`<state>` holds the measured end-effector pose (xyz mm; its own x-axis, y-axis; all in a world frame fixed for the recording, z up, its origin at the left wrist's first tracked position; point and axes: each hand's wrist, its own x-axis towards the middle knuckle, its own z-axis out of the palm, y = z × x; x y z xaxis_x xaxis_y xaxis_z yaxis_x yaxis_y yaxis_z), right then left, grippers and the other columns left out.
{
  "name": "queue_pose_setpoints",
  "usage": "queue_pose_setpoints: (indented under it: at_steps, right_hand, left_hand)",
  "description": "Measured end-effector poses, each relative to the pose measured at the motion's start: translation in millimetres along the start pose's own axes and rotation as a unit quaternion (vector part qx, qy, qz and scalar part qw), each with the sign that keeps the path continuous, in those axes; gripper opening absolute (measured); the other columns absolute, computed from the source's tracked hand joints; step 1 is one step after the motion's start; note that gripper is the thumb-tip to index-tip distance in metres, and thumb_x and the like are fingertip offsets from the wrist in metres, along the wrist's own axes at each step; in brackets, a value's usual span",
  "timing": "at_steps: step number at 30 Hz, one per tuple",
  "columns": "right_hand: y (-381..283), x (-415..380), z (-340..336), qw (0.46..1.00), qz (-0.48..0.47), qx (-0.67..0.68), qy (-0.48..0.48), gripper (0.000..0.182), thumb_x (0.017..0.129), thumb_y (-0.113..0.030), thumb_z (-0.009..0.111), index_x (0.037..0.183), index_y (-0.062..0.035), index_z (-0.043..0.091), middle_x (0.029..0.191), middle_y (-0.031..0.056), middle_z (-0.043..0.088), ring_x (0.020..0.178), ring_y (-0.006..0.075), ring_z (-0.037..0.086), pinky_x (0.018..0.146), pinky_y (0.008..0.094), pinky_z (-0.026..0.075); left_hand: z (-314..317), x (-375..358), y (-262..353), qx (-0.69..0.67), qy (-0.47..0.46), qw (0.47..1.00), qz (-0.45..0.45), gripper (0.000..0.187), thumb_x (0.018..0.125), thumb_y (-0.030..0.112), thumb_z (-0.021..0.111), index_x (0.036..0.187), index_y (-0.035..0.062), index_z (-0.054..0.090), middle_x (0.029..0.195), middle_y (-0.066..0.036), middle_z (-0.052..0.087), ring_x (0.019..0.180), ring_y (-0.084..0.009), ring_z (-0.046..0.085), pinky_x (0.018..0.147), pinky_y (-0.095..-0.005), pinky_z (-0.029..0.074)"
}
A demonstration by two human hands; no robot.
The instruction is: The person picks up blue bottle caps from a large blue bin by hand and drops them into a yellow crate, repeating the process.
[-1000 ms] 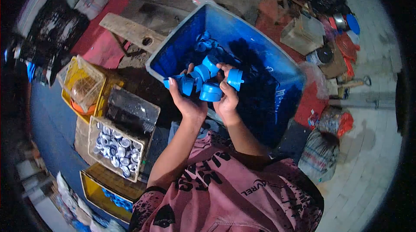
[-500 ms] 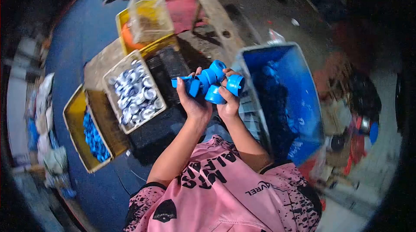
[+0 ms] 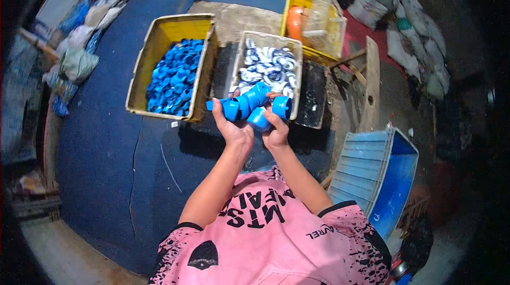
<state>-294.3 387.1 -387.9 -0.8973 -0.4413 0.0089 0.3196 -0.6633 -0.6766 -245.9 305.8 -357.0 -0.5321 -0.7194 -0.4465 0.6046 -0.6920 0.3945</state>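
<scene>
Close together in front of my chest, both hands hold a cluster of blue plastic caps [image 3: 245, 105], short, hollow and round. My left hand [image 3: 236, 132] has its fingers curled around the caps on the left side. In my right hand [image 3: 277, 132] are more of them, a blue plastic cap [image 3: 281, 107] at its outer side among them. Some fingers are hidden behind the pieces. Just beyond my hands stands a white crate [image 3: 237, 67] of white and dark-blue round parts [image 3: 270, 67]. To its left, a yellow crate [image 3: 139, 80] contains many small blue parts [image 3: 178, 77].
At the back, another yellow crate [image 3: 330, 53] holds an orange round object [image 3: 295, 22] and a clear plastic container [image 3: 319, 19]. A wooden bench [image 3: 370, 83] stands at right, with a large blue bin [image 3: 361, 165] nearer me. Filled sacks [image 3: 406, 35] lie farther back.
My view has swung left, so the crates now sit ahead of my hands and the blue bin lies farther right. Both hands still hold the blue caps.
</scene>
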Motion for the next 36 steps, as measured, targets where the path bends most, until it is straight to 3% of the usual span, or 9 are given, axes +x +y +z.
queue_pose_setpoints:
  at_steps: [2,7,17,20,22,25,30,34,36]
  right_hand:
    - [28,-2,30,0.999,0.033,-0.006,-0.023,0.056,0.069,-0.011,0.077,0.122,-0.0087,0.056,0.122,0.0048,0.055,0.116,0.0201,0.053,0.107,0.0367,0.039]
    - [80,-4,89,0.99,0.115,-0.045,-0.063,0.051,0.069,-0.011,0.077,0.117,-0.0076,0.06,0.113,0.0052,0.059,0.106,0.0192,0.058,0.096,0.0338,0.047]
    - [200,57,155,0.971,0.212,-0.055,-0.093,0.05,0.07,-0.016,0.076,0.116,-0.0073,0.062,0.111,0.0062,0.061,0.104,0.0197,0.059,0.092,0.0328,0.048]
    - [240,91,177,0.977,0.189,-0.065,-0.078,0.049,0.07,-0.017,0.076,0.115,-0.0075,0.062,0.109,0.0056,0.062,0.104,0.0197,0.059,0.092,0.0319,0.047]
    - [263,114,187,0.97,0.235,-0.033,-0.056,0.047,0.071,-0.013,0.076,0.116,-0.0074,0.063,0.113,0.0055,0.062,0.106,0.0195,0.059,0.096,0.0334,0.047]
    - [291,137,204,0.973,0.232,-0.007,-0.018,0.049,0.073,-0.011,0.076,0.119,-0.0074,0.061,0.113,0.0051,0.063,0.106,0.0198,0.06,0.098,0.0355,0.048]
    - [313,173,227,0.975,0.219,-0.015,0.03,0.053,0.075,-0.01,0.076,0.124,-0.0078,0.058,0.114,0.0054,0.062,0.105,0.0207,0.061,0.098,0.0371,0.049]
    - [332,194,232,0.972,0.222,-0.051,0.059,0.06,0.075,-0.01,0.079,0.129,-0.0061,0.055,0.115,0.0058,0.063,0.107,0.0206,0.061,0.098,0.0361,0.049]
    - [337,204,237,0.969,0.222,-0.088,0.069,0.075,0.077,-0.014,0.081,0.143,-0.0064,0.046,0.122,0.008,0.061,0.111,0.0215,0.061,0.101,0.0375,0.047]
  left_hand:
    - [-1,7,40,-0.007,0.059,0.997,0.042,0.06,0.089,0.062,0.066,0.109,0.0059,0.054,0.115,-0.017,0.064,0.11,-0.0339,0.063,0.105,-0.0512,0.047]
    - [-30,34,110,-0.058,0.11,0.988,0.09,0.059,0.089,0.061,0.064,0.109,0.0074,0.053,0.113,-0.014,0.065,0.108,-0.028,0.063,0.103,-0.0475,0.048]
    - [-53,143,205,-0.087,0.156,0.974,0.141,0.062,0.088,0.061,0.067,0.112,0.0061,0.052,0.109,-0.01,0.061,0.108,-0.0275,0.061,0.1,-0.0473,0.05]
    - [-54,195,232,-0.093,0.158,0.973,0.139,0.063,0.087,0.061,0.068,0.111,0.0058,0.052,0.108,-0.013,0.063,0.105,-0.0284,0.062,0.098,-0.049,0.052]
    - [-51,220,250,-0.055,0.153,0.976,0.142,0.063,0.087,0.061,0.068,0.113,0.0054,0.051,0.108,-0.012,0.061,0.105,-0.0275,0.062,0.098,-0.0477,0.052]
    - [-38,255,268,-0.038,0.147,0.982,0.111,0.064,0.088,0.06,0.068,0.115,0.0054,0.05,0.109,-0.012,0.061,0.104,-0.0268,0.061,0.097,-0.0463,0.052]
    - [-23,305,281,-0.041,0.188,0.977,0.089,0.06,0.088,0.063,0.065,0.103,0.0055,0.06,0.105,-0.01,0.061,0.102,-0.0249,0.061,0.096,-0.0447,0.051]
    - [-25,333,290,-0.028,0.166,0.983,0.073,0.058,0.09,0.061,0.066,0.11,0.0065,0.058,0.107,-0.01,0.062,0.103,-0.0244,0.062,0.098,-0.0454,0.051]
    - [-31,349,291,-0.021,0.162,0.984,0.069,0.061,0.089,0.06,0.067,0.114,0.0058,0.054,0.109,-0.011,0.063,0.104,-0.0262,0.063,0.099,-0.0471,0.052]
